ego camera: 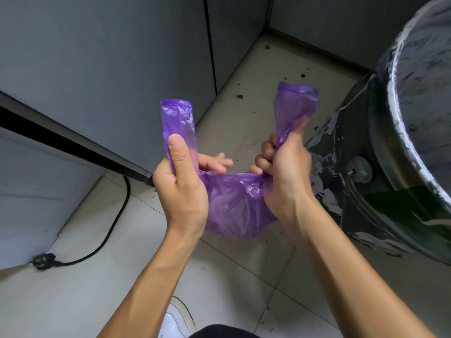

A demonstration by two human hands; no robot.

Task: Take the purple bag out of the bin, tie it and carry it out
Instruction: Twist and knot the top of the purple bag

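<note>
Bag (234, 203) sags between both fists, left hand (180, 191) and right hand (284, 176) fingers clamped round one gathered ear each, ends poking above.

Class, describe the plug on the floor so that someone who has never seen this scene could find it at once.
Start at the grey cabinet wall on the left and follow the thin black cable that curves down across the pale tiled floor. At its lower left end lies the small black plug. It is the only dark, chunky thing there, unlike the tiny dirt specks further off.
</note>
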